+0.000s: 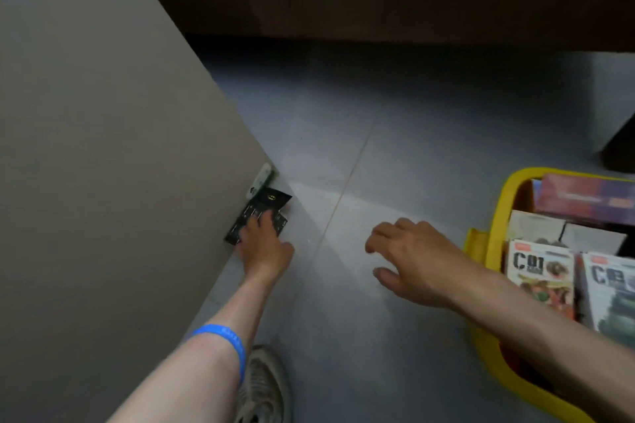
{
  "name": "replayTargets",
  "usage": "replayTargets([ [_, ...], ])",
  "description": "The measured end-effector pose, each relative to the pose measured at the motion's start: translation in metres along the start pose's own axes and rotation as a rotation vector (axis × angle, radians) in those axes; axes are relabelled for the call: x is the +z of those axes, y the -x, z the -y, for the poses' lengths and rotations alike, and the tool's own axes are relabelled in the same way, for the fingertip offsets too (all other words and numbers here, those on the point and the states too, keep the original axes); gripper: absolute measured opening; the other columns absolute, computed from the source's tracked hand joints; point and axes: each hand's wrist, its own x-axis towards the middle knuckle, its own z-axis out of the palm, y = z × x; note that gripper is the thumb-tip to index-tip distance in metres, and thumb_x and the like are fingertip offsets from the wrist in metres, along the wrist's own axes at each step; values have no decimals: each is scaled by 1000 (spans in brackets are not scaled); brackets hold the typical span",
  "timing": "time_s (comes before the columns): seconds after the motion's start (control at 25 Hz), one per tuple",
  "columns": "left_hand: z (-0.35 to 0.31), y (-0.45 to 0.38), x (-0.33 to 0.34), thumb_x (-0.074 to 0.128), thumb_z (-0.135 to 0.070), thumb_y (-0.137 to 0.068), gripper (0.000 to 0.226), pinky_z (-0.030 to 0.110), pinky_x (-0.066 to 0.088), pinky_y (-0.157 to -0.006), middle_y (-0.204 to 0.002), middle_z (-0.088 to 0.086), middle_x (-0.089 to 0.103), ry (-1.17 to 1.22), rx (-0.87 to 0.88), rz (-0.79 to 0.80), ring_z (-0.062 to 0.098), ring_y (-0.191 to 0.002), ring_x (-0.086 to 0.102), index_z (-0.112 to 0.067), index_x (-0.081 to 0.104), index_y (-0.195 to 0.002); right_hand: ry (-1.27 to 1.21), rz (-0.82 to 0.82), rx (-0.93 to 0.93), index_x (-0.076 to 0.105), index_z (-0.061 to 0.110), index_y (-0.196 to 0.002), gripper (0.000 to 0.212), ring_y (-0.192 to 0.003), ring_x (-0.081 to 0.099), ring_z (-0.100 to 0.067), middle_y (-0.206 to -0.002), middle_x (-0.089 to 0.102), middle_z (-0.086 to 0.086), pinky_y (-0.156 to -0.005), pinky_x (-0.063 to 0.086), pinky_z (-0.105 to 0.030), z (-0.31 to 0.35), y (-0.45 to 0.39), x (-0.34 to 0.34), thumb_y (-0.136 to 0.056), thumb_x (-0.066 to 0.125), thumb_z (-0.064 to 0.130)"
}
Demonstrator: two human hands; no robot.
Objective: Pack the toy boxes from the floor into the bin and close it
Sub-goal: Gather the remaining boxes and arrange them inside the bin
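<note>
Large dark letters "C01" are read on the white toy box (541, 276) standing in the yellow bin (494, 203); a similar "C" is seen on the neighbouring box (610, 288); a small yellow emblem is printed on the black box (264, 213); its white print is too blurred to read.

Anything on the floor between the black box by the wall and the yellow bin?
Only the right hand, hovering open over bare floor. The left hand rests on the black box; the yellow bin is open, already holding boxes.
</note>
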Motion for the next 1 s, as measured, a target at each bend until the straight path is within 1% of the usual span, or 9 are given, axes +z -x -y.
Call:
replayTargets([
  [0.16,48,-54,6,79,-35,-69,103,46,28,-112,-153,15,24,-15,-72,151,37,-139,23,-23,21,-154,-60,26,113,50,29,-133,40,-119,49,-21,-139,50,5,-92,41,-34,-15,-2,15,-97,46,43],
  [0.24,40,-67,7,84,-39,-64,105,43,31,-110,-145,16,39,43,-73,177,38,-133,34,-26,25,-151,-111,2,148,52,29,-131,37,-117,53,-19,-136,54,6,-91,44,-32,-18,2,10,-97,47,42],
  [0.36,-9,-73,-3,86,-20,-62,94,47,48,-97,-129,11,55,433,32,167,34,-119,54,-24,36,-142,-308,-153,148,59,27,-125,30,-105,61,-15,-126,63,8,-88,49,-34,-16,6,-16,-96,55,35],
  [0.44,-76,-65,-20,85,-17,-63,92,40,49,-94,-123,3,50,611,255,119,26,-112,54,-32,38,-141,-474,-467,255,60,24,-125,33,-95,62,-9,-123,65,9,-82,52,-34,-30,17,-39,-92,62,27],
  [0.6,-220,-5,-81,79,-43,-56,95,17,42,-84,-121,-6,41,595,896,118,8,-102,47,-49,35,-140,-686,-1110,535,55,22,-129,38,-104,59,-6,-124,61,8,-83,49,-21,-74,65,-95,-92,60,30],
  [0.68,-271,48,-93,79,-48,-57,97,26,45,-92,-127,-6,42,518,1152,252,12,-113,46,-46,35,-144,-769,-1262,644,60,21,-125,38,-100,63,-2,-116,66,7,-84,51,-19,-98,106,-112,-94,55,42],
  [0.8,-323,128,-71,81,-50,-66,94,32,42,-94,-131,-6,43,402,1394,364,14,-117,42,-41,34,-147,-525,-1079,981,70,21,-109,50,-97,69,-16,-103,74,0,-85,56,-43,-131,184,-108,-84,52,60],
  [0.88,-351,161,-46,78,-51,-68,90,31,40,-91,-134,-4,44,311,1532,286,16,-116,42,-38,35,-146,-201,-816,1218,71,20,-105,56,-97,68,-27,-102,75,-5,-82,54,-42,-150,228,-94,-83,47,65],
  [1.0,-379,196,-7,75,-55,-72,88,41,40,-101,-143,1,42,113,1621,238,23,-124,41,-34,34,-147,-397,-674,1215,67,18,-102,36,-94,66,-28,-102,73,-9,-74,46,-35,-167,262,-58,-94,52,49],
])
